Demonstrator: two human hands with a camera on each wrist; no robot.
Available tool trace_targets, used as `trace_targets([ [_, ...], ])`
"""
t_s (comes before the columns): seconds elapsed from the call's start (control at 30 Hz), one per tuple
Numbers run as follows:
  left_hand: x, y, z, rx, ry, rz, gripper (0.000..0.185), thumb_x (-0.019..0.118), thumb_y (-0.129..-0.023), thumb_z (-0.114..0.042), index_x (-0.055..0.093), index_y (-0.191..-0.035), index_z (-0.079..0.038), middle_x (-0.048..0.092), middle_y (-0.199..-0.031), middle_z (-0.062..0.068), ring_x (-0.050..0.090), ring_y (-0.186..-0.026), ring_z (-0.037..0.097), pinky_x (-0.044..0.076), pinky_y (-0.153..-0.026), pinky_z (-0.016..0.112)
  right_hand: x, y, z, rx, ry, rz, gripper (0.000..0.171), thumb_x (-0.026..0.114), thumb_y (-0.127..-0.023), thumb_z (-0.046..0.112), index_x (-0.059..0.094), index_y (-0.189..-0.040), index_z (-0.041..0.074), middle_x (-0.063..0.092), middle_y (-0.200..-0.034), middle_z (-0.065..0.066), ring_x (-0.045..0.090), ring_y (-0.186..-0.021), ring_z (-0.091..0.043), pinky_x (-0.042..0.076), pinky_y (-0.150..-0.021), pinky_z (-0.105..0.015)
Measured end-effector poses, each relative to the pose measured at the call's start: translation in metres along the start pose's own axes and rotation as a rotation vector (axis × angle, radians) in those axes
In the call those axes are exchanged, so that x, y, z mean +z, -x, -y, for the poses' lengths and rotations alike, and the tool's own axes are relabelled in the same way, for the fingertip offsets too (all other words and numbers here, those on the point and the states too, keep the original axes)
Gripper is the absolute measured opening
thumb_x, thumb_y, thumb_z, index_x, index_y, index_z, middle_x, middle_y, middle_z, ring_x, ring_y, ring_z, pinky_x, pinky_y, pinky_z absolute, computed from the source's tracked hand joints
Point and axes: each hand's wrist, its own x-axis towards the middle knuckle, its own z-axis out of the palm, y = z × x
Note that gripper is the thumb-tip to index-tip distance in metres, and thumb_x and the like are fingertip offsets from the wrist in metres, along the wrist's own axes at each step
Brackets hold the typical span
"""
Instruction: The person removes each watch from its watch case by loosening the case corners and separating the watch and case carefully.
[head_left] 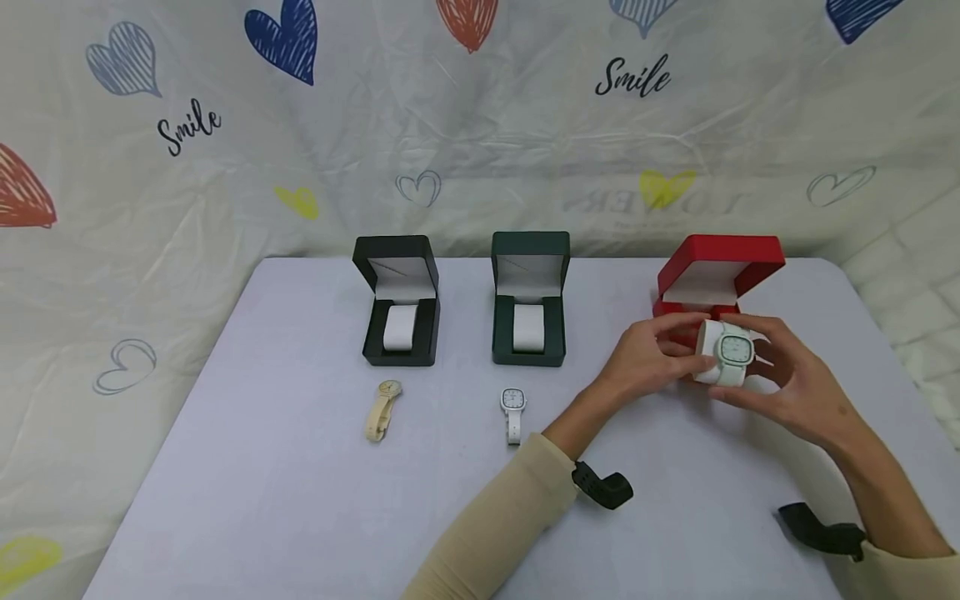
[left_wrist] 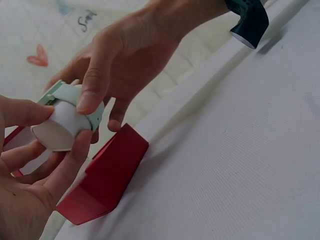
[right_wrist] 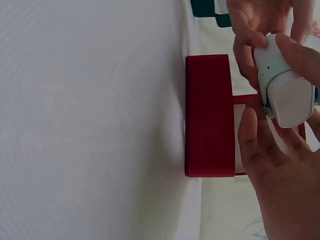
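Above the front of an open red watch box [head_left: 731, 248], both hands hold a white watch cushion [head_left: 706, 346] with a pale green wristwatch [head_left: 736, 350] strapped around it. My left hand [head_left: 647, 360] pinches the cushion's left end between thumb and fingers. From the other side, my right hand [head_left: 802, 387] grips the watch, its thumb [left_wrist: 91, 95] lying on the strap in the left wrist view. The square dial faces up toward the head camera. In the right wrist view the cushion's flat end [right_wrist: 292, 106] shows, and the red box stands behind the fingers.
Left of the red box stand an open dark green watch box [head_left: 528, 329] and an open black one [head_left: 401, 329], each with a white cushion inside. Before them lie a white watch [head_left: 513, 414] and a gold-coloured watch [head_left: 383, 410]. A printed sheet [head_left: 480, 125] hangs behind the table.
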Motion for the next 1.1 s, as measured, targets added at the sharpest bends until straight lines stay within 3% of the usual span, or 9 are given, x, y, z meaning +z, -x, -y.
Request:
trace_targets([
  [0.33,-0.0006,0.0013,-0.0026,-0.044,-0.005,0.033,0.051,0.079,-0.091,-0.021,0.066,-0.140,-0.027,0.067,-0.113,-0.011,0.067,-0.083,-0.006,0.055,-0.071,0.017,-0.0024,0.0014,0.0006,-0.004,-0.048,0.025,0.095,0.086,-0.068,-0.020,0.046,-0.152,0.003,0.053,-0.141,0.005,0.061,-0.105,-0.006,0.051,-0.090,-0.005],
  [0.63,0.0023,0.0019,-0.0019,-0.039,-0.013,0.035,0.050,0.080,-0.091,-0.020,0.067,-0.139,-0.027,0.068,-0.116,-0.010,0.068,-0.082,-0.006,0.055,-0.071,0.017,-0.0009,0.0044,-0.0008,0.043,-0.043,-0.006,0.095,0.087,-0.068,-0.017,0.045,-0.151,0.004,0.051,-0.139,0.010,0.062,-0.100,-0.003,0.052,-0.086,-0.004],
  [1.1,0.0052,0.0020,-0.0018,-0.041,0.072,0.009,0.052,0.079,-0.091,-0.014,0.067,-0.141,-0.025,0.069,-0.119,-0.008,0.068,-0.081,-0.004,0.055,-0.072,0.016,0.0007,0.0067,-0.0027,-0.005,-0.026,-0.015,0.099,0.085,-0.067,-0.020,0.045,-0.154,0.006,0.050,-0.140,0.014,0.052,-0.117,-0.001,0.047,-0.089,0.001],
])
